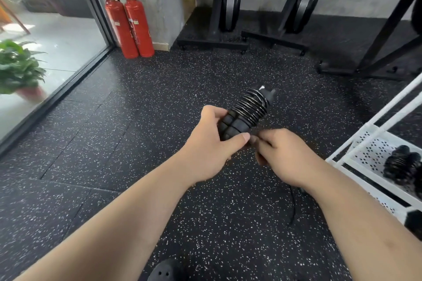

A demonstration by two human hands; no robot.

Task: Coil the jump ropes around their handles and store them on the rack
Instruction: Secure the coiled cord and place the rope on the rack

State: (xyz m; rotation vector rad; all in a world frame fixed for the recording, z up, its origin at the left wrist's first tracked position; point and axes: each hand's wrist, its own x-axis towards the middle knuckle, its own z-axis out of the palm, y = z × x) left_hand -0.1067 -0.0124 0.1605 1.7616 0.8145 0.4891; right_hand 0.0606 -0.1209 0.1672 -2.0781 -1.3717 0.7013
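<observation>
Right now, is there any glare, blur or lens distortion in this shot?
Head view: daylight glare washes out the glass door; wide-angle distortion slants the white rack; the jump rope held by left hand and right hand looks fairly sharp.

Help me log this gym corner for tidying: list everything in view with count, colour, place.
Jump rope coiled round foam handles: one, black, centre, in both hands; tail hangs down.
Coiled rope bundle: at least one, black, on rack shelf.
Perforated metal rack: one, white, right.
Fire extinguishers: two, red, by far wall.
Potted plant: one, green, left, behind glass.
Exercise machines: two, black, back wall.
Left hand: one, centre, grips handles.
Right hand: one, beside it, pinches rope.
</observation>
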